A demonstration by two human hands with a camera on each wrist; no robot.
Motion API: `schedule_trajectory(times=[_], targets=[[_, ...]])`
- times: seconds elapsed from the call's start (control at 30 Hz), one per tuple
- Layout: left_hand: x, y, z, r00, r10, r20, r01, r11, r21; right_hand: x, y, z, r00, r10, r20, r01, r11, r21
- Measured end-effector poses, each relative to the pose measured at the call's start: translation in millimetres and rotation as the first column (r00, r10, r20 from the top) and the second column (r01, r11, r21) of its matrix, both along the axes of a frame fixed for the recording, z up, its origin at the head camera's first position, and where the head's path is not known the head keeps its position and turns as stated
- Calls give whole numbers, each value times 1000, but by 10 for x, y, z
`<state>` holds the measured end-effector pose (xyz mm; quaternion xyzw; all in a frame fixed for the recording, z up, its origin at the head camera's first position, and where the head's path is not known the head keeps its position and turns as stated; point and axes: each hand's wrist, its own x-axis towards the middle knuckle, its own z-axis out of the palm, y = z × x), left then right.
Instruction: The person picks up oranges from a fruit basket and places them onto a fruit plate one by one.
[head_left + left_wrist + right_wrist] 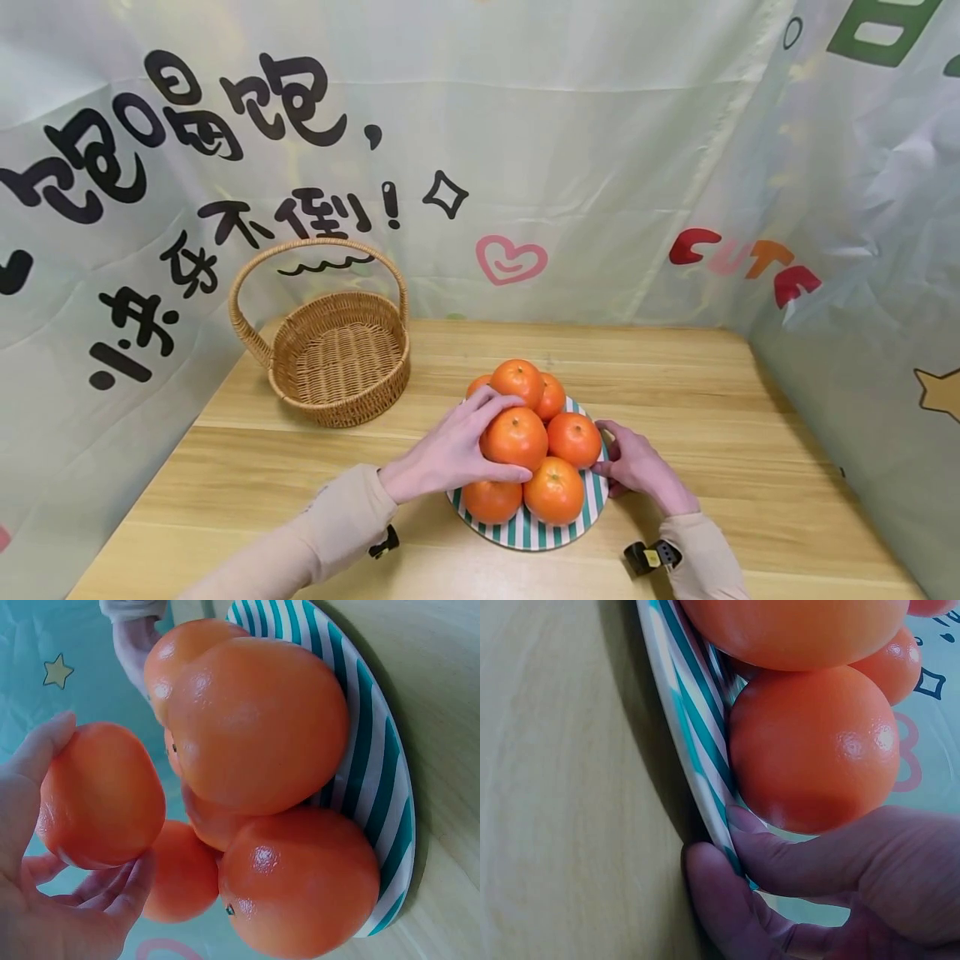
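My left hand (453, 450) grips an orange (516, 438), its thumb on one side and fingers curled on the other. In the left wrist view the held orange (101, 795) is raised beside the others. Several more oranges (553, 492) are heaped on a round plate (528, 537) with green and white stripes. At the plate's right side, my right hand (637, 467) pinches the rim. The right wrist view has its thumb (802, 859) over the plate's edge and a finger beneath, close by one orange (814, 750).
A wicker basket (341, 417) with a tall arched handle stands at the back left of the wooden table (652, 358). Printed cloth (600, 167) hangs behind the table and along both sides. A dark camera strap piece (652, 557) is at the right wrist.
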<state>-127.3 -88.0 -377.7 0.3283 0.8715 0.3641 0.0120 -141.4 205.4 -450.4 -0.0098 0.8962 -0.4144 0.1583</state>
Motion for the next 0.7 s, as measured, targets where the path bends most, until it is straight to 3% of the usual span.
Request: schedule_trajectory(times=[0.23,0.47,0.7], targets=[[9,17,-20,998,11,69,-9,1000,-29,-1,1,1,1000,0,0,0,1000,-5],[6,42,-48,1000,13,23,-12,999,-47,-2,1,3,1000,0,-3,0,1000,-2],[-8,65,-57,1000,21,22,-20,997,-69,-4,-2,4,1000,-1,0,1,1000,0]])
